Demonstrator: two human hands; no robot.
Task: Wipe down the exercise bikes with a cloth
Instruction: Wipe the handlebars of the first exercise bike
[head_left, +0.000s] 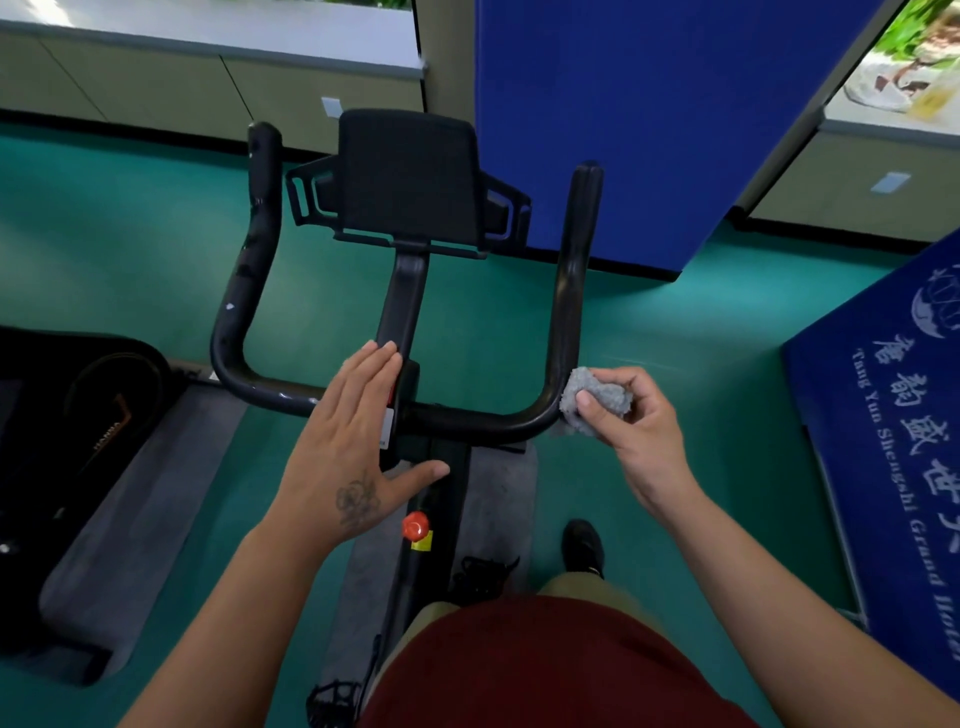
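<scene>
1. Here, a bunched grey cloth (597, 399) is pinched in the right hand (631, 426), thumb over it; it is pressed against the right bend of the black handlebar (569, 322) of the exercise bike.
2. The left hand (353, 441) is laid flat, fingers straight and together, over the handlebar's centre by the stem (402, 306); nothing is gripped.
3. A red knob (415, 526) is seen on the frame below; a pedal (480, 571), perhaps strapped, lies near a dark shoe (583, 545) on the green floor (493, 322).
</scene>
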